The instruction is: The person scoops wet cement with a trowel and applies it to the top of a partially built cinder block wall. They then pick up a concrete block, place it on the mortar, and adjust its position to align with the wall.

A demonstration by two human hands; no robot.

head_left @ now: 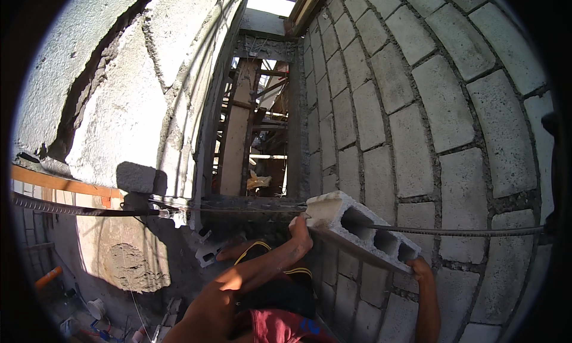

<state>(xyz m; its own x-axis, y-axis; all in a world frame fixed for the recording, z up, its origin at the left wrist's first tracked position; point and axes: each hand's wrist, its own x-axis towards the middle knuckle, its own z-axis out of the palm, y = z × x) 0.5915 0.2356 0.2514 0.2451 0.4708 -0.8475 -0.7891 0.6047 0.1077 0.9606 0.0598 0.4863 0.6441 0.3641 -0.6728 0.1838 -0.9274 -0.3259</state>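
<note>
A grey hollow concrete block (372,248) is held tilted between my two hands, its row of open cavities facing up and right. My left hand (301,231) is closed on its left end. At the opposite lower right corner, my right hand (422,269) has its fingers curled round the edge. A ribbed steel bar (465,230) runs from the right to the block's largest cavity; I cannot tell how far it goes in. Another hollow block (207,253) lies below, left of my left forearm, partly in shadow.
A mortared block wall (405,99) rises on the right. Ahead, a tall opening (262,128) shows timber beams. A rough pale wall (119,111) stands left, with a second steel bar (77,209) jutting across. Grey mortar (137,262) sits on a board, lower left.
</note>
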